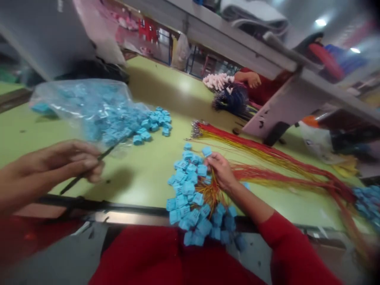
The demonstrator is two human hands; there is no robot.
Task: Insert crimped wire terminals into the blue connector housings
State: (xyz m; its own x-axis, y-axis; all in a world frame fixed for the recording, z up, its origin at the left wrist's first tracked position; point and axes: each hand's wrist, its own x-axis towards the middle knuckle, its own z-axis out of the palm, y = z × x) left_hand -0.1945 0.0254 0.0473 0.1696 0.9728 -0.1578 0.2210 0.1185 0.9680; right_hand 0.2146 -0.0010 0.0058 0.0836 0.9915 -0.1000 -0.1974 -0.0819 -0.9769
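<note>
My left hand (74, 162) pinches a thin dark pointed tool (107, 151), perhaps tweezers, its tip towards the loose blue connector housings (142, 134). Behind it lies a clear plastic bag (97, 103) full of the same housings. My right hand (221, 170) is closed on red and yellow wires with a blue connector (207, 151) at the fingertips. Below and left of that hand, a thick bunch of wired blue connectors (187, 188) hangs over the table's front edge. Beyond lies a bundle of red and yellow wires (255, 146) with bare metal terminals (196, 130) at its left end.
The green tabletop (160, 166) runs under everything. A grey shelf (237, 43) crosses above, with a support panel (285, 107) at right. Across the table, another person's hand (252, 79) is near dark wires with white connectors (218, 82). More blue connectors (368, 204) lie far right.
</note>
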